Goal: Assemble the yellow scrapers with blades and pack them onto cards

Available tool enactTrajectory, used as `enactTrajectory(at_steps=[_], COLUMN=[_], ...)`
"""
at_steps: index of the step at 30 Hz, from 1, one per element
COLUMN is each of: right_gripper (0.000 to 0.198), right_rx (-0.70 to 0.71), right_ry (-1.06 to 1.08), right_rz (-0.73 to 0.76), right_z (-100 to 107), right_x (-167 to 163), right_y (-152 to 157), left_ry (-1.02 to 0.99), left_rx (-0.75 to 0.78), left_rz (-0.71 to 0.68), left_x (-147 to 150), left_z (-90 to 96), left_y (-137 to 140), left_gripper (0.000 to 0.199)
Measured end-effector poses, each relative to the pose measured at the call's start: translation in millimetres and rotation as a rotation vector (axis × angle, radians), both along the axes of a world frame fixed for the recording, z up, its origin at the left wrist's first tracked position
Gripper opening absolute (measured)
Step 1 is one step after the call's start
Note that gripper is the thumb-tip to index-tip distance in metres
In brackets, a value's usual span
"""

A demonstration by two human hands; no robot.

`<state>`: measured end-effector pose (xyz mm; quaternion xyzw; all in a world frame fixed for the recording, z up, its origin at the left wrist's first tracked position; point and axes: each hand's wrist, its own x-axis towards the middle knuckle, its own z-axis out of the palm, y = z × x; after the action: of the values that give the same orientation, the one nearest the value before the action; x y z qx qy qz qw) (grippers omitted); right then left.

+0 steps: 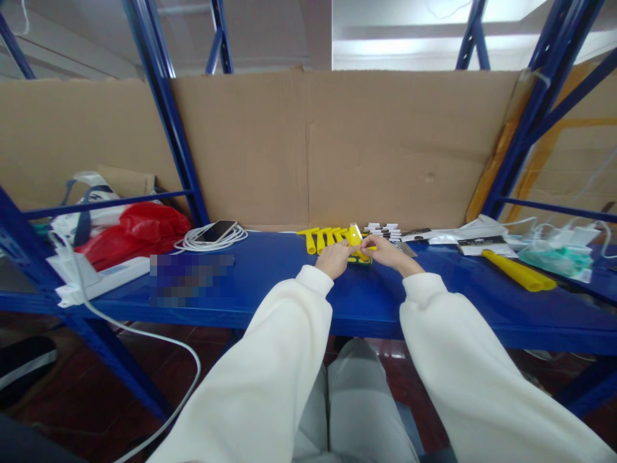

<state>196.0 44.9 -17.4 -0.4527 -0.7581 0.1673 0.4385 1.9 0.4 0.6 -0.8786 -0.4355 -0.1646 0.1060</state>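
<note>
While both arms are stretched out over the blue desk (270,273), the left hand (333,259) and the right hand (386,253) are brought close together, with their bent fingertips at a yellow piece (355,234). Whether it is gripped by either hand cannot be told, because the fingers are too small and blurred. The piece is seen at the back of the desk, just right of a row of yellow tubes (311,243). Small black and white cards (383,227) are seen behind the right hand. Farther right, a long yellow tube (520,270) is laid on the desk. On the left, a phone (218,231) is rested on a coiled white cable (193,242), and a red bag (135,231) is seen beyond. The back is closed off by brown cardboard (371,148).
</note>
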Motion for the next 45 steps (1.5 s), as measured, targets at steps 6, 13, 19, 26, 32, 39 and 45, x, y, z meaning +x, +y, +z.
enactTrajectory(at_steps=[6, 13, 19, 26, 32, 39, 45], right_gripper=[0.015, 0.004, 0.006, 0.008, 0.010, 0.009, 0.020], right_rx=[-0.076, 0.060, 0.123, 0.262, 0.274, 0.233, -0.004], right_ry=[0.137, 0.022, -0.040, -0.131, -0.139, -0.010, 0.243], right_rz=[0.033, 0.051, 0.021, 0.042, 0.045, -0.004, 0.028], right_z=[-3.6, 1.7, -0.7, 3.8, 5.6, 1.6, -7.0], right_x=[-3.4, -2.6, -0.4, 0.2, -1.3, -2.6, -7.3], right_y=[2.6, -3.3, -1.3, -5.8, -8.9, -2.5, 4.6], left_ry=[-0.047, -0.065, -0.085, -0.081, -0.058, -0.080, -0.097], left_rx=[-0.017, -0.024, -0.029, -0.023, -0.027, -0.024, -0.011], left_rz=[0.015, 0.034, 0.034, 0.045, 0.048, 0.043, 0.039], left_x=[0.1, -1.0, -1.2, -1.0, -1.1, -0.8, -0.4], left_z=[1.0, 0.8, -0.7, 0.0, 1.1, 1.4, 1.1], left_y=[-1.7, -0.1, 0.6, 0.1, 0.1, 0.6, 1.3], left_gripper=[0.053, 0.055, 0.055, 0.056, 0.055, 0.055, 0.054])
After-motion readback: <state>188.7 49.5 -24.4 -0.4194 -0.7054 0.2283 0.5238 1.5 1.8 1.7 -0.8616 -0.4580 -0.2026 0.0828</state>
